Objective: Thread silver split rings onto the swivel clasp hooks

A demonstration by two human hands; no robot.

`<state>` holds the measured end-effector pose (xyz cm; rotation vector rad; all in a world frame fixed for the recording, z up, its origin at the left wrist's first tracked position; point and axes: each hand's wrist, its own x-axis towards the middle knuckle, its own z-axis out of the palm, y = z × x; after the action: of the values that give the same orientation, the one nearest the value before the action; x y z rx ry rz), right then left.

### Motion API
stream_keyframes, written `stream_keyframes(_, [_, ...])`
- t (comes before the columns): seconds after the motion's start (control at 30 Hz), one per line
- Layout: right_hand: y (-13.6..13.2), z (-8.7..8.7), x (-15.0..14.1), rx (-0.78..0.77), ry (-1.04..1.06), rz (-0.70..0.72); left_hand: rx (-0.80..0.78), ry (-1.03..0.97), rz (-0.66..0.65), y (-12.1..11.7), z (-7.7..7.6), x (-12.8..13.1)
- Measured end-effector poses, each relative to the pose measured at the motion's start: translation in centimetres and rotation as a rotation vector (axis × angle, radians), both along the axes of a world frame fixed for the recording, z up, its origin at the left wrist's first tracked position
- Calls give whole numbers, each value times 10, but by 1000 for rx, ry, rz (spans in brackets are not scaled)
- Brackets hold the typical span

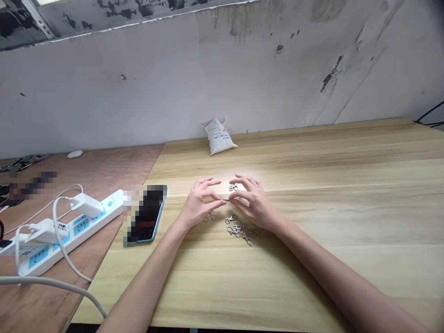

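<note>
My left hand (pixel 201 199) and my right hand (pixel 255 199) meet over the table, thumb and forefinger of each pinched on one small silvery metal piece (pixel 225 200). It is thin and edge-on, so I cannot tell whether it is a ring, a clasp or both. Below my right hand lies a heap of metal swivel clasps (pixel 241 231), with a single clasp (pixel 231 218) just above it. Several small metal rings (pixel 210 216) rest beside my left hand, partly hidden by it. Beyond the fingertips, more metal clasp pieces (pixel 233 187) lie near my right hand.
A phone (pixel 147 215) in a blue case lies left of my left hand. Farther left, a white power strip (pixel 78 231) carries plugged-in chargers and loose cables. A white plastic packet (pixel 219 136) sits at the table's back edge, against the wall (pixel 166 83).
</note>
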<state>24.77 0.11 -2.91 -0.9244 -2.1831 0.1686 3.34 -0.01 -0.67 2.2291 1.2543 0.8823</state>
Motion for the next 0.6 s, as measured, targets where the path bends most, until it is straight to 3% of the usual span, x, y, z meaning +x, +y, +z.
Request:
stream_keyframes(0.33, [3,-2,11,-91,-43,-56,233,190,72,0,5,-8])
stream_keyframes(0.6, [0,1,5,-50,-56,-55,199,218,9,-1,-2,-1])
